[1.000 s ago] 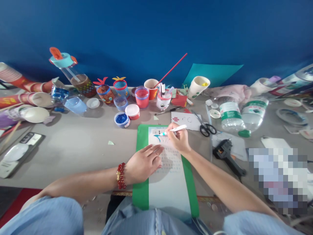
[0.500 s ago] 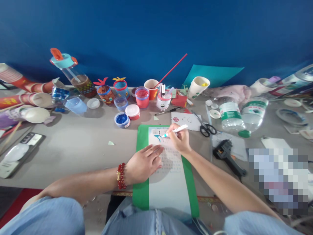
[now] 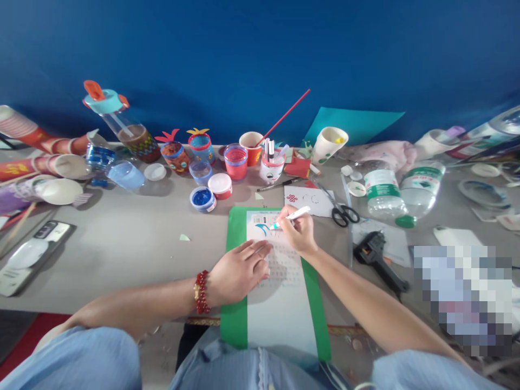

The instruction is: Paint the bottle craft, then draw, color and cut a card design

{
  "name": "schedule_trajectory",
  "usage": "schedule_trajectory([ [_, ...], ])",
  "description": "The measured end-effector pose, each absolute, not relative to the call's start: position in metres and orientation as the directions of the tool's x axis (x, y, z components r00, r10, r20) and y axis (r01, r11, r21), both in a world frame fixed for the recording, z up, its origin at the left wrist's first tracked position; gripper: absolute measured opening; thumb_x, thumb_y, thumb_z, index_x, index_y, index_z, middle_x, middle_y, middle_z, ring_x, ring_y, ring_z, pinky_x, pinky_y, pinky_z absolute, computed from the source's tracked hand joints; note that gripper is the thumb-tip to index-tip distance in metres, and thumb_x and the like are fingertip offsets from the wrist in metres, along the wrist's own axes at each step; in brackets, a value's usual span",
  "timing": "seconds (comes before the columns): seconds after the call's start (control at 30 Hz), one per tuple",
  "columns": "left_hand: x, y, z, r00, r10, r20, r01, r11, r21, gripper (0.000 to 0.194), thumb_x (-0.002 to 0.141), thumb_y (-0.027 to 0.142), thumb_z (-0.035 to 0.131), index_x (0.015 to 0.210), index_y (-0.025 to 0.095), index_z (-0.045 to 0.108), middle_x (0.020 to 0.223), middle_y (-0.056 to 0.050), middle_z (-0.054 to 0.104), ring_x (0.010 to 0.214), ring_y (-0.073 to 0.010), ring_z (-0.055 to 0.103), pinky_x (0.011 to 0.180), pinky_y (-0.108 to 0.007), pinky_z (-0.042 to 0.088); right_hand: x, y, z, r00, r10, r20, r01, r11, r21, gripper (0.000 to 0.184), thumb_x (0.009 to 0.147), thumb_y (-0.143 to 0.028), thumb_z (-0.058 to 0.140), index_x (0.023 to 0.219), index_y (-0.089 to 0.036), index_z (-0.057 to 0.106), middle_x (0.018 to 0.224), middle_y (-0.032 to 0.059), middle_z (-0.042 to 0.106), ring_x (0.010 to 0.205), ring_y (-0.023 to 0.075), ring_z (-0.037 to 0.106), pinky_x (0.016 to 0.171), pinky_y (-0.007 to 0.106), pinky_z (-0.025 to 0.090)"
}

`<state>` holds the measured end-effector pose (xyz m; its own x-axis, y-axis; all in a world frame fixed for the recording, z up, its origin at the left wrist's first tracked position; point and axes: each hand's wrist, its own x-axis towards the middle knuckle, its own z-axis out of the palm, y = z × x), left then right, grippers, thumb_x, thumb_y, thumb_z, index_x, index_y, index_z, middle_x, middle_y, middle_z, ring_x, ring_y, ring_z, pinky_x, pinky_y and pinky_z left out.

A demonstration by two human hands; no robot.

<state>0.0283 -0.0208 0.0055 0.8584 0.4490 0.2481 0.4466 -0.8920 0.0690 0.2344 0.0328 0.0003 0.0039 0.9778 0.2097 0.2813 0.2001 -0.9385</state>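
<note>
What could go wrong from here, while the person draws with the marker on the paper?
The left hand lies on the paper just below the blue lines, so it might smear them if the ink is wet. The open blue paint stands near the green sheet; a careless bump could spill it there.

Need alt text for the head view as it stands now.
Right hand draws with a white marker on a white sheet over green paper; left hand lies flat on the sheet. Paint pots, scissors and a glue gun surround them.
</note>
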Motion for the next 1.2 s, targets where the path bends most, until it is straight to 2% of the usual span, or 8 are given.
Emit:
schedule_trajectory([
  [0.23,0.028,-0.021,0.006,0.862,0.444,0.246,0.441,-0.895,0.07,0.028,0.099,0.03,0.048,0.106,0.009,0.064,0.14,-0.017,0.056,0.132,-0.0284,0.05,0.111,-0.043,0.041,0.234,0.032,0.002,0.006,0.979,0.204,0.266,0.195,-0.944,0.019,0.076,-0.017,0.051,0.057,-0.019,0.05,0.051,-0.0029,0.045,0.049,0.0098,0.037,0.046,0.024,0.026],
  [0.47,0.028,-0.021,0.006,0.857,0.454,0.245,0.446,-0.89,0.089,0.027,0.099,0.031,0.048,0.105,0.01,0.064,0.14,-0.016,0.056,0.133,-0.0277,0.049,0.112,-0.044,0.041,0.236,0.032,0.001,0.039,0.975,0.219,0.173,0.209,-0.963,0.019,0.076,-0.017,0.052,0.057,-0.019,0.053,0.05,-0.0036,0.047,0.047,0.0095,0.038,0.047,0.024,0.029],
  [0.6,0.028,-0.02,0.004,0.852,0.454,0.261,0.445,-0.89,0.099,0.026,0.099,0.032,0.05,0.101,0.01,0.064,0.139,-0.016,0.057,0.132,-0.0279,0.051,0.111,-0.043,0.042,0.238,0.031,0.011,0.012,0.997,0.081,0.133,0.079,-0.988,0.012,0.08,-0.019,0.053,0.07,-0.019,0.059,0.049,-0.0037,0.054,0.048,0.011,0.046,0.051,0.025,0.035],
  [0.73,0.028,-0.02,0.004,0.84,0.47,0.272,0.457,-0.882,0.114,0.023,0.098,0.031,0.052,0.096,0.011,0.063,0.136,-0.016,0.059,0.13,-0.0274,0.053,0.11,-0.042,0.044,0.243,0.02,0.026,-0.074,0.997,-0.03,0.184,-0.016,-0.983,0.007,0.081,-0.02,0.057,0.076,-0.018,0.061,0.06,-0.0014,0.062,0.056,0.0124,0.054,0.056,0.024,0.038],
  [0.83,0.028,-0.02,0.005,0.841,0.472,0.265,0.457,-0.881,0.119,0.023,0.098,0.031,0.052,0.096,0.011,0.064,0.137,-0.016,0.058,0.131,-0.0275,0.052,0.11,-0.043,0.044,0.248,0.007,0.025,-0.039,0.999,0.004,0.232,0.012,-0.973,0.005,0.081,-0.02,0.06,0.076,-0.019,0.06,0.061,-0.0024,0.06,0.057,0.0123,0.054,0.056,0.024,0.039],
  [0.97,0.029,-0.021,0.003,0.849,0.465,0.252,0.452,-0.885,0.11,0.025,0.099,0.031,0.049,0.1,0.011,0.064,0.139,-0.016,0.057,0.133,-0.028,0.05,0.11,-0.043,0.043,0.249,-0.004,0.006,0.06,0.992,0.108,0.26,0.089,-0.962,0.013,0.083,-0.021,0.057,0.07,-0.02,0.056,0.056,-0.0043,0.051,0.05,0.0108,0.045,0.05,0.023,0.034],
  [1.07,0.028,-0.022,0.002,0.846,0.465,0.26,0.455,-0.885,0.103,0.025,0.099,0.029,0.048,0.103,0.011,0.065,0.14,-0.016,0.056,0.133,-0.0275,0.05,0.111,-0.043,0.042,0.247,-0.005,-0.005,0.051,0.982,0.183,0.327,0.157,-0.932,0.013,0.085,-0.022,0.056,0.072,-0.02,0.056,0.059,-0.0036,0.053,0.05,0.0105,0.044,0.049,0.023,0.033],
  [1.2,0.028,-0.021,0.003,0.845,0.465,0.263,0.457,-0.884,0.096,0.026,0.099,0.03,0.048,0.103,0.011,0.065,0.141,-0.016,0.056,0.133,-0.0276,0.05,0.111,-0.043,0.042,0.246,-0.002,-0.006,0.007,0.979,0.203,0.413,0.182,-0.892,0.016,0.085,-0.023,0.056,0.069,-0.02,0.055,0.061,-0.0032,0.053,0.049,0.0093,0.041,0.047,0.023,0.03],
])
